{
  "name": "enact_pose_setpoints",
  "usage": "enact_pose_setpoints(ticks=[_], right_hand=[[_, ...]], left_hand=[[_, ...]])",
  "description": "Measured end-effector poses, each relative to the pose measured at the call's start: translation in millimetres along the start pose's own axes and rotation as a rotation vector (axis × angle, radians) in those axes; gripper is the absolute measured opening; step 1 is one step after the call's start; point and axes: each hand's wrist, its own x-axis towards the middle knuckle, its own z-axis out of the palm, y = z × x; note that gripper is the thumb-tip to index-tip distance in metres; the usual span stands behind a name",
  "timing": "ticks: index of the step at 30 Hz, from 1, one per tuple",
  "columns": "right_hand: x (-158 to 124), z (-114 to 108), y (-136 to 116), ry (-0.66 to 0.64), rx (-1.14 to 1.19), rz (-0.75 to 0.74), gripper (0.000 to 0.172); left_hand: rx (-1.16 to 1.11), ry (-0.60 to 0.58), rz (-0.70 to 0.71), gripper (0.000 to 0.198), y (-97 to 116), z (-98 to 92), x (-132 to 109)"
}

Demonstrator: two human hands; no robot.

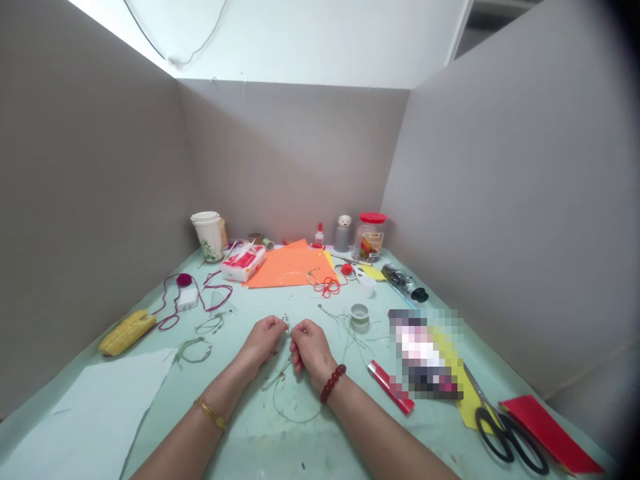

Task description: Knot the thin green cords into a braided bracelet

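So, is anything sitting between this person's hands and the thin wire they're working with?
Nothing visible does. The left hand and the right hand both pinch the thin green wire directly at their fingertips, with no object in between. Its lower part curves down onto the pale green tabletop.

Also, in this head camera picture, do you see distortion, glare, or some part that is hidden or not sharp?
In the head view, the wide lens bends the grey side wall, the top right corner falls to black, the white overhead panel glares, a pixelated mosaic hides the flat printed package, while the left hand, right hand and thin green wire look fairly sharp.
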Motion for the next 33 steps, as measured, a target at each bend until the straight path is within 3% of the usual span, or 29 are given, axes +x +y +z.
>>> enact_pose_setpoints(ticks=[16, 24, 29, 33], right_hand=[[6, 1, 4, -0.011, -0.012, 0.060, 0.011], [5, 0, 1, -0.026, -0.008, 0.059, 0.011], [6, 0, 2, -0.030, -0.011, 0.055, 0.014], [7, 1, 4, -0.027, -0.018, 0.048, 0.013]], left_hand=[[0.144, -0.032, -0.014, 0.033, -8, -1.5, 6], [0.138, -0.016, -0.040, 0.038, 1, 0.8, 0], [0.211, -0.013, 0.044, 0.043, -6, 0.9, 7], [0.157, -0.057, 0.027, 0.040, -9, 0.2, 10]])
